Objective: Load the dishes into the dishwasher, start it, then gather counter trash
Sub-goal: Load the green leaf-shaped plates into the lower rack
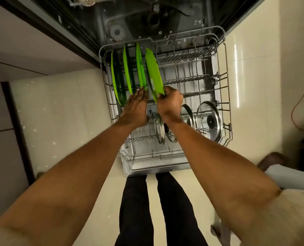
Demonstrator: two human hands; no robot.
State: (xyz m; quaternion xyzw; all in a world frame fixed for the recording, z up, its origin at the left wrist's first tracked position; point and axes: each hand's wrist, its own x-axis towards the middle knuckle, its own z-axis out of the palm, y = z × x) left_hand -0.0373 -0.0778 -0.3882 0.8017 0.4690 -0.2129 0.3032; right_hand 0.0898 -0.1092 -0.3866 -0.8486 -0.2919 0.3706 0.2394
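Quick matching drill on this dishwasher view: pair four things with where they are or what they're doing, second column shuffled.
Things:
1. right hand
2. left hand
3. glass lids
4. lower rack

States:
A. stand on edge at the rack's near right
B. pulled out over the open door
C. grips the rightmost green plate
D. fingers straight, touching a racked green plate's edge

Pairs: 1-C, 2-D, 3-A, 4-B

I log: cream tiled floor; dark cabinet edge at left; black trousers below the rack; orange cord curving at right; pale blue cloth lower right.
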